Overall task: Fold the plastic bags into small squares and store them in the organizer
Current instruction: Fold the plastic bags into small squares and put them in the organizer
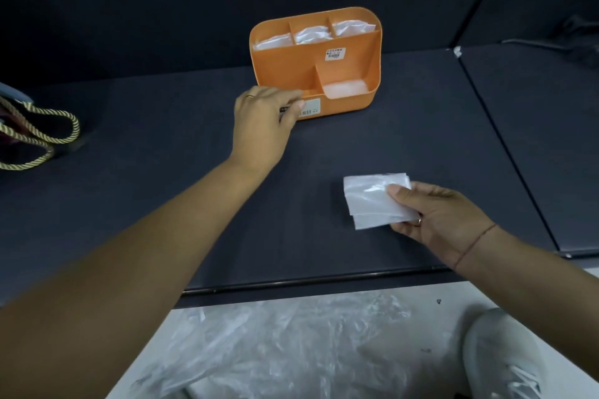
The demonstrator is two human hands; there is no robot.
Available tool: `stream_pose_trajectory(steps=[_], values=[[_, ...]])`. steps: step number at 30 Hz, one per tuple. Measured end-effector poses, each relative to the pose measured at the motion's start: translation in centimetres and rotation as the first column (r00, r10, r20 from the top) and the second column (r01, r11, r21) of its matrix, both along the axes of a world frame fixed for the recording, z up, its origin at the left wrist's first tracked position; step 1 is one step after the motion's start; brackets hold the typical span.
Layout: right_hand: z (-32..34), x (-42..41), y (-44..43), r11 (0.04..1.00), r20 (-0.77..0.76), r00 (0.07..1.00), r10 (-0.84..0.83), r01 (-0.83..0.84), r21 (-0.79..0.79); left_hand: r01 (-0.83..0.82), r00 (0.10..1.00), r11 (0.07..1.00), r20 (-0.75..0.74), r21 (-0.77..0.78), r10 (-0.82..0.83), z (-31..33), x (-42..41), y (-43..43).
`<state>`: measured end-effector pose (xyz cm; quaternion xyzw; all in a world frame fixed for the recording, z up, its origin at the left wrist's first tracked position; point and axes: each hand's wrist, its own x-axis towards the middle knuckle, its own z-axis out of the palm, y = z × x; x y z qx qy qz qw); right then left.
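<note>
An orange organizer [343,68] stands at the back of the dark table. Its three rear compartments and its front right compartment each hold a folded plastic bag [345,89]. My left hand [264,126] grips the organizer's front left corner, with fingers curled over the low front rim. My right hand [440,220] pinches a folded square plastic bag [369,201] just above the table, nearer the front edge and to the right. The front left compartment is partly hidden by my left hand.
Loose clear plastic bags [291,343] lie on the white floor below the table's front edge [308,282]. A bag with gold rope handles [42,136] sits at the far left. A second dark table [544,126] adjoins on the right. A white shoe [499,356] shows at the bottom right.
</note>
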<state>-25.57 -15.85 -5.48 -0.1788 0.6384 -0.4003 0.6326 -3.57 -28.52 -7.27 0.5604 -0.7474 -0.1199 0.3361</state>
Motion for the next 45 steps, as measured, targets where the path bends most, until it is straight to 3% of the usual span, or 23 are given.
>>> stream_pose_trajectory(steps=[5,12,18,22,25,29,37,41,45], values=[[0.6,0.0,-0.1,0.995,-0.059,0.997,0.054,-0.058,-0.079,-0.041,0.998,0.991,0.049,-0.127,0.048,-0.8,0.9,2.2],[1.4,0.2,-0.8,0.954,-0.21,0.969,0.134,-0.183,-0.238,0.024,0.982,0.961,0.186,-0.276,0.029,-0.6,2.1,9.1],[3.0,1.3,-4.1,0.845,-0.467,0.876,0.12,-0.337,-0.415,0.113,0.966,0.952,0.257,-0.285,-0.038,0.7,1.8,14.8],[1.4,2.2,-6.5,0.803,-0.767,0.634,0.096,-0.505,-0.317,-0.01,0.973,0.98,0.225,-0.198,0.055,1.3,2.3,14.6],[0.4,2.6,-7.7,0.801,-0.818,0.571,0.066,-0.519,-0.298,-0.073,0.987,0.997,0.146,-0.02,0.075,1.6,2.6,13.1],[-0.3,2.9,-8.2,0.81,-0.923,0.373,0.096,-0.568,-0.146,-0.051,0.99,0.994,0.138,0.095,0.038,1.0,2.5,12.6],[0.0,3.5,-9.3,0.88,-0.912,0.355,0.205,-0.474,0.013,-0.07,0.987,0.992,0.153,0.106,0.053,0.7,2.2,12.7],[0.1,4.5,-10.0,0.858,-0.906,0.274,0.323,-0.488,0.158,-0.073,0.986,0.991,0.155,0.11,0.055,0.6,2.1,12.6],[0.6,3.6,-8.9,0.839,-0.927,0.263,0.267,-0.537,0.089,-0.068,0.988,0.992,0.145,0.105,0.053,0.7,2.1,12.7]])
